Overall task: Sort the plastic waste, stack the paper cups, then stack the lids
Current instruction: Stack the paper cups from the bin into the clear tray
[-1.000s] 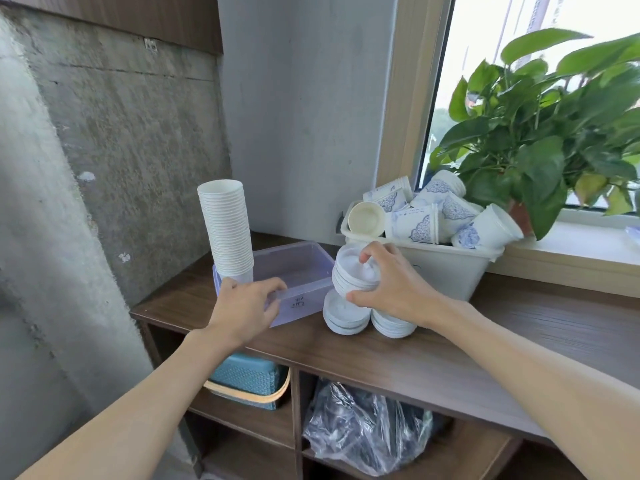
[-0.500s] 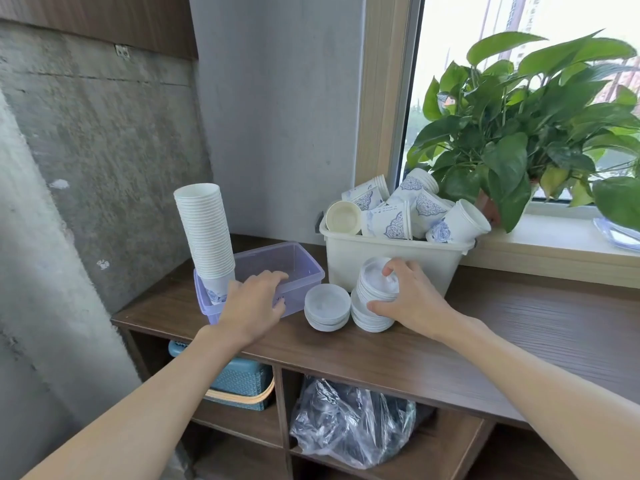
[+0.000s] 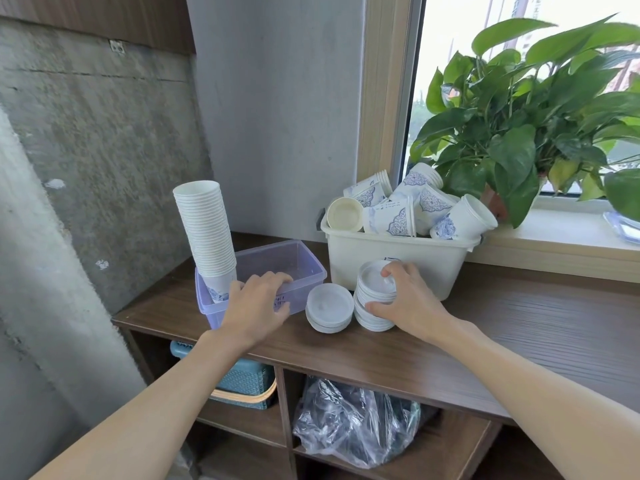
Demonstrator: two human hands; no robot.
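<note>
White lids, stacked on the tabletop beside the bin, look light, thin and slippery; the right hand pinches the stack at its rims, the left hand grips the box rim.

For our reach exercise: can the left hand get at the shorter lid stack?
Probably yes: the left hand grips the purple box rim, the shorter lid stack lies uncovered right beside it, and the right hand holds the taller stack.
</note>
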